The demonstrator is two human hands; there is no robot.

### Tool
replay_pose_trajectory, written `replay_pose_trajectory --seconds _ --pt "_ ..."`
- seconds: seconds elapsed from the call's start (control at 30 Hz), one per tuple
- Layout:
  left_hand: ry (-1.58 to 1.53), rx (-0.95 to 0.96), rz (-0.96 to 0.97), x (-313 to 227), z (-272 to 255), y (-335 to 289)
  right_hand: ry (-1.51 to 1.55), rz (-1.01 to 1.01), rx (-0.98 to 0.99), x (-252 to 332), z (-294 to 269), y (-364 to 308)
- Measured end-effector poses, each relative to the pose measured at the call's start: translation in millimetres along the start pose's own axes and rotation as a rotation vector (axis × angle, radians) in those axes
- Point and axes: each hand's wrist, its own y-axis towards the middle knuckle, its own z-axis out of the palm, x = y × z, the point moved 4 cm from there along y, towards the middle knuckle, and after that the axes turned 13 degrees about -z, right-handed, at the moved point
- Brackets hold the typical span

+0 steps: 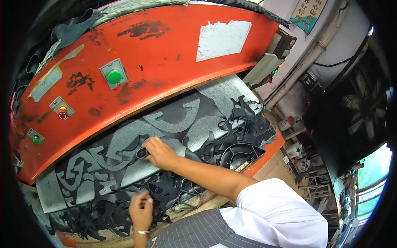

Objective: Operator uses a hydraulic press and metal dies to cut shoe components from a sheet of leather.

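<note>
My right hand (pixel 160 153) reaches across the grey cutting bed, its fingers closed on a curled edge of black sheet material (pixel 142 153). That sheet lies on the bed (pixel 49 191), and curved cut-out gaps in it let the grey surface show through. Lower and nearer to me, my left hand (pixel 141 210) has its fingers curled in over the black offcuts (pixel 107 213). Whatever it may hold is too small to make out. A curved black cutting die (pixel 237 153) sits at the bed's front right, beyond my right forearm.
The machine's orange beam (pixel 165 53) spans the bed's far side, carrying a green button (pixel 114 76) and a red knob (pixel 62 113). Tangled black scraps (pixel 248 120) heap at the right end. A large fan (pixel 364 103) stands far right, near cluttered shelving.
</note>
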Motion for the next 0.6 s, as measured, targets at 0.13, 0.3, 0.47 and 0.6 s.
replay_pose_trajectory --seconds 0.13,0.3,0.47,0.6 --pt "-0.418 -0.105 0.036 -18.0 10.7 24.7 0.553 0.011 -0.091 40.7 -37.5 -3.8" --pt "-0.308 -0.024 0.149 -28.5 16.8 12.5 0.904 0.100 0.158 65.8 -47.6 -37.6" --pt "-0.247 -0.155 0.105 -22.8 45.6 -6.0 0.759 -0.101 0.168 68.3 -62.7 -58.1" --pt "-0.489 -0.129 -0.121 -10.4 54.4 -6.2 0.541 0.049 0.067 65.9 -78.0 -64.8"
